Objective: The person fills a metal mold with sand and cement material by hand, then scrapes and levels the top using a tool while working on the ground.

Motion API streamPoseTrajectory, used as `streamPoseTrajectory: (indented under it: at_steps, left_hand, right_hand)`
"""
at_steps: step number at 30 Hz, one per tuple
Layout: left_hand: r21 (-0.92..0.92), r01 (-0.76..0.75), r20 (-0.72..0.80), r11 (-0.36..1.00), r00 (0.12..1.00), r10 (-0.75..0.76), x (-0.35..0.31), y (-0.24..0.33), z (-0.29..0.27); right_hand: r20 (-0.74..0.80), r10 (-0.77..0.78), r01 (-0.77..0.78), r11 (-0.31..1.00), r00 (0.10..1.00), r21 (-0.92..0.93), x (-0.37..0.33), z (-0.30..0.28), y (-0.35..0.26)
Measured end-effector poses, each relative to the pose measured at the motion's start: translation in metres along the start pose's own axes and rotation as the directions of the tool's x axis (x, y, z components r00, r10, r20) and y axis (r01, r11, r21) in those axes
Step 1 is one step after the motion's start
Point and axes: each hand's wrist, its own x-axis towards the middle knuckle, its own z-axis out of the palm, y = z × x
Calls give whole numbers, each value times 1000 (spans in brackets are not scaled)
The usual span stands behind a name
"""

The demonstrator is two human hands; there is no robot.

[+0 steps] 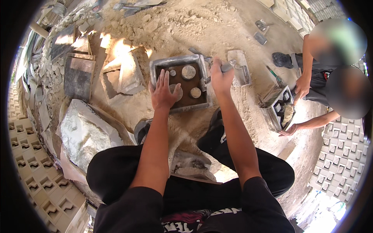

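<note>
Between my feet sits a grey rectangular frame box (pixel 180 61) with a dark brown floor. Inside it are several pale round discs of different sizes, among them a large disc (pixel 189 72) at the back and a smaller disc (pixel 195 93) at the front right. My left hand (pixel 164 94) reaches over the box's left side with fingers spread, its thumb over another round disc (pixel 176 92). Just off the right wall, my right hand (pixel 221 75) is closed in a fist. Something grey shows at its thumb side, but its kind is unclear.
Right of the box lies a pale tray-like block (pixel 240 68). A co-worker's hands hold another box (pixel 275 110) further right. At left are a broken-sided box (pixel 130 73), dark boards (pixel 79 77) and a sack of pale powder (pixel 87 130). Loose sand (pixel 175 27) is heaped behind.
</note>
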Motion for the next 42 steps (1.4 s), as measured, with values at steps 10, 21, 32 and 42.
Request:
streamPoseTrajectory:
  at_steps: [10,21,32,42]
  left_hand:
    - [-14,-8,-7,1000,1000,8,1,1,-3]
    - [-6,-7,3,1000,1000,7,1,2,0]
    - [-13,35,12,999,999,-35,-1,-5,-4]
    - [15,45,32,999,998,-46,-3,-9,-8]
  right_hand:
    - [79,-150,154,987,986,-49,44,18,11]
    - [249,-200,242,958,948,-151,63,35,14]
    - [318,-205,266,951,926,-160,71,37,4]
    - [189,-101,130,981,977,-145,19,29,-27]
